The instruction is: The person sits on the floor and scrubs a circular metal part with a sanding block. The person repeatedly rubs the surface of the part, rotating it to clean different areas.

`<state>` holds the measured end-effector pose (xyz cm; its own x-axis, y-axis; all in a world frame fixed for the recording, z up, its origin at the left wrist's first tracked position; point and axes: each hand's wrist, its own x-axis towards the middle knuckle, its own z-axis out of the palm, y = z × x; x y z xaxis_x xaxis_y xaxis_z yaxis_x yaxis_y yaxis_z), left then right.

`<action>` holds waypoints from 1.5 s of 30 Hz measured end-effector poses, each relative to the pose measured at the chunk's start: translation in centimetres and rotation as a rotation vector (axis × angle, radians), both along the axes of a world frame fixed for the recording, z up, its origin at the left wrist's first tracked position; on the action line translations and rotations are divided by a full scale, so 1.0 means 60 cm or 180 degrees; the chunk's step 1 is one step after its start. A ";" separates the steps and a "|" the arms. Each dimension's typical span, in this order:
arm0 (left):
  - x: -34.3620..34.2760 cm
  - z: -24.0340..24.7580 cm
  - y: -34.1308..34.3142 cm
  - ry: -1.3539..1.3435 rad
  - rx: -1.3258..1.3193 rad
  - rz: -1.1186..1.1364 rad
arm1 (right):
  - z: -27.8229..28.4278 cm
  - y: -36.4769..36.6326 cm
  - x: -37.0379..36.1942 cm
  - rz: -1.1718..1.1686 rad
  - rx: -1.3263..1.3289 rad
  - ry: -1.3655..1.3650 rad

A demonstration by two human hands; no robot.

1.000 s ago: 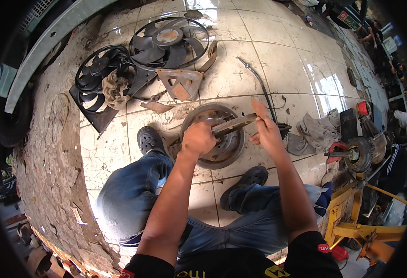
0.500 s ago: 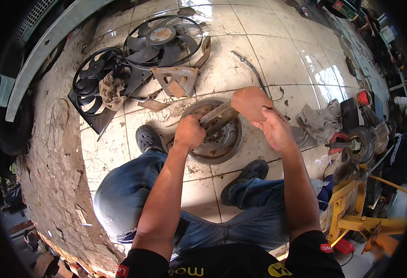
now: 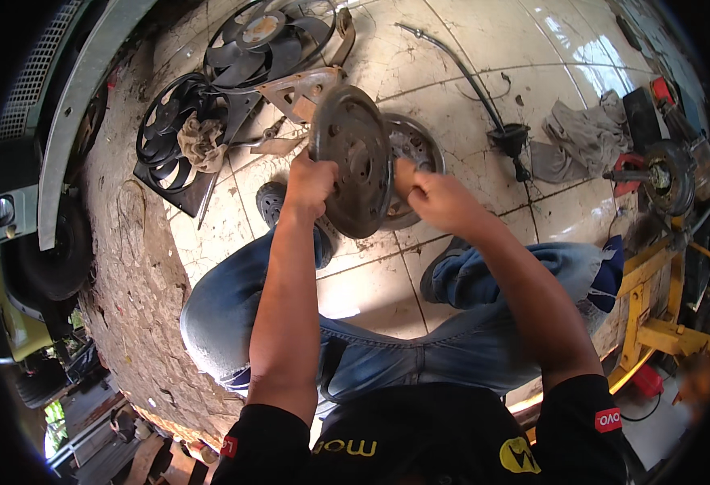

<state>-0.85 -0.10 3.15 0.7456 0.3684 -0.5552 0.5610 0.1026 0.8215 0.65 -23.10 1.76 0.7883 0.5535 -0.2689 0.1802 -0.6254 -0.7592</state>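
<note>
My left hand point(image 3: 312, 184) grips the left edge of a rusty round steel wheel rim point(image 3: 345, 141), which stands tilted up off the floor with its holed face in view. At its right edge my right hand point(image 3: 445, 199) is closed on a brown piece of sandpaper point(image 3: 404, 175). The sandpaper lies against or right beside the rim's far side; exact contact is hidden. Partly behind the held rim, a second steel rim point(image 3: 429, 144) lies on the tiles between my feet.
Black radiator fans point(image 3: 270, 52), a rusty triangular bracket point(image 3: 298, 90) and a crumpled rag point(image 3: 201, 144) lie at the far left. A cable with a black rubber boot point(image 3: 508, 139) lies right of the rims. Farther right are a grey cloth point(image 3: 585, 133) and a yellow metal frame point(image 3: 642, 323).
The held rim, seen nearly edge-on before, has swung up to show its face. My right hand has moved left, bringing the sandpaper from open air to the rim. The whole view has shifted.
</note>
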 end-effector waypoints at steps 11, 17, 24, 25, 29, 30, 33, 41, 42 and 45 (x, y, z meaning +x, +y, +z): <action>0.001 -0.024 -0.014 0.0001 -0.0717 0.0441 | -0.034 0.093 -0.152 -0.0140 0.0532 0.0168; 0.011 -0.027 -0.022 -0.0137 -0.1139 0.0882 | -0.053 0.096 -0.149 -0.0155 0.0729 -0.0155; 0.042 -0.019 -0.026 0.0136 -0.1039 0.1380 | -0.030 0.072 -0.146 -0.0076 0.0559 -0.0729; 0.042 -0.024 -0.029 0.0121 -0.0998 0.1389 | -0.030 0.071 -0.142 -0.0096 0.0518 -0.0793; 0.055 -0.031 -0.022 0.0149 -0.0932 0.1457 | -0.033 0.067 -0.120 0.0013 0.0611 -0.0635; 0.051 -0.030 -0.025 0.0179 -0.0907 0.1463 | -0.031 0.061 -0.137 -0.0015 0.0605 -0.0560; 0.056 -0.021 -0.026 0.0141 -0.0909 0.1400 | -0.024 0.057 -0.139 0.0004 0.0561 -0.0552; 0.053 -0.009 -0.030 0.0229 -0.0839 0.1344 | -0.037 0.072 -0.126 0.0019 0.0599 -0.0419; 0.050 -0.014 -0.028 0.0210 -0.0850 0.1368 | -0.021 0.065 -0.142 0.0043 0.0540 -0.0330; 0.053 -0.018 -0.022 0.0186 -0.0962 0.1387 | -0.020 0.059 -0.152 0.0123 0.0436 -0.0544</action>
